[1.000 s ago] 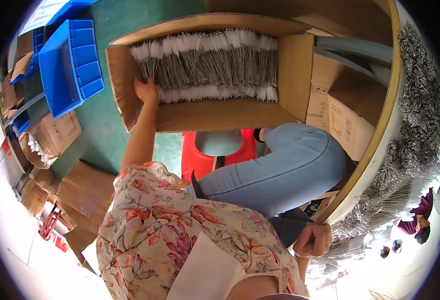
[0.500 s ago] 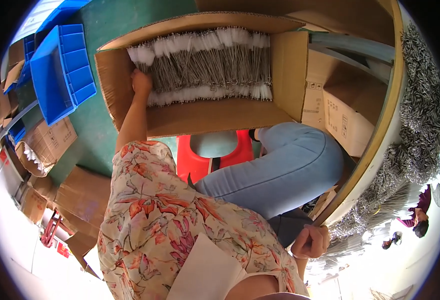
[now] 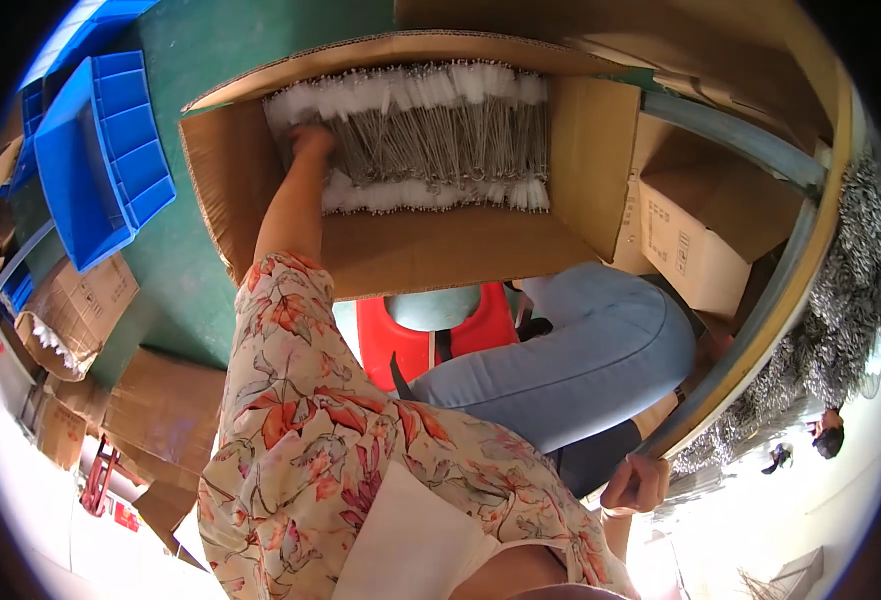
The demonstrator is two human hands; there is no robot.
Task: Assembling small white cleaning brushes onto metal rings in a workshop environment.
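Note:
A large open cardboard box (image 3: 440, 255) on the floor holds a dense stack of thin metal rods with white tips (image 3: 430, 135). My left hand (image 3: 310, 140) reaches down into the box at the left end of the stack, its fingers buried among the rods, so its grip is hidden. My floral sleeve (image 3: 300, 390) covers the upper arm. My right hand (image 3: 635, 485) is curled into a fist at the curved wooden table edge (image 3: 760, 340), low on the right. I see nothing in it.
Blue plastic bins (image 3: 100, 160) lie left of the box on the green floor. Smaller cardboard boxes (image 3: 75, 305) stand at the lower left and another (image 3: 705, 225) at the right. A red stool (image 3: 430, 335) sits under my jeans-clad leg (image 3: 580, 360). Heaps of metal parts (image 3: 840, 300) cover the table.
My left hand has moved from the box's left wall further into the box, onto the left end of the rods. The view has shifted slightly. The right hand stays by the table edge.

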